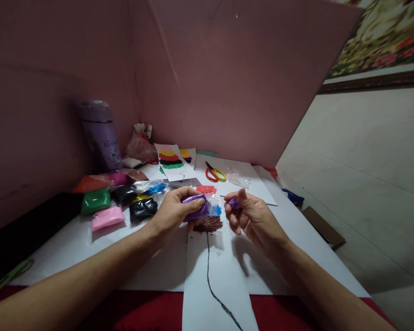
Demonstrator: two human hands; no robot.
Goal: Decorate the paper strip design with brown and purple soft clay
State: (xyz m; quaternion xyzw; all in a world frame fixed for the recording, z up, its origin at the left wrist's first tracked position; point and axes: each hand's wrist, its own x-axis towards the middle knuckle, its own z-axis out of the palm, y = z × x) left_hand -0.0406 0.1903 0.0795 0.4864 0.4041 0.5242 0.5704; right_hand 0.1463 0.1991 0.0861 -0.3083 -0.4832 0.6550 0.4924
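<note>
My left hand [174,209] is closed around a purple clay packet [195,207], held just above a white sheet of paper [217,271]. My right hand [251,216] pinches a small lump of purple clay [233,203] between thumb and fingers, a short way to the right of the packet. Under the hands the paper carries a clay picture: a brown textured patch [209,224], a red patch [206,189], a bit of blue [216,210] and a thin black line [209,271] running toward me.
Bags of clay lie at the left: green [95,201], pink [107,217], black [143,208], red [89,184]. A purple bottle [101,135] stands at the back left. Red-and-yellow scissors [214,174] and a sheet with colour stripes [170,158] lie behind. Pink boards wall the table.
</note>
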